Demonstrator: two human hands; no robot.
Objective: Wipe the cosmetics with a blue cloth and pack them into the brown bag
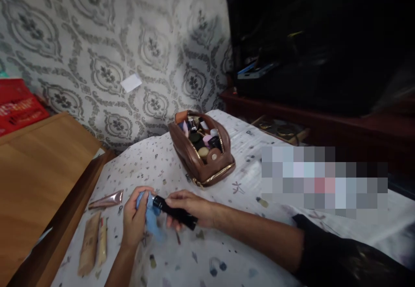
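Head view: my fingers meet in the lower middle of the frame.
Right hand (188,207): fingers closed around a black tube (175,212).
Left hand (134,218): gripping a blue cloth (151,220), pressed on the tube's end.
Lower left: a rose-gold tube (106,199) and tan packets (92,243) on the patterned sheet (227,252).
Centre: open brown pouch (201,153), full of cosmetics.

Dim, soft indoor light; mild blur.
Upper right corner sinks into black; edges bend, one patch pixelated.
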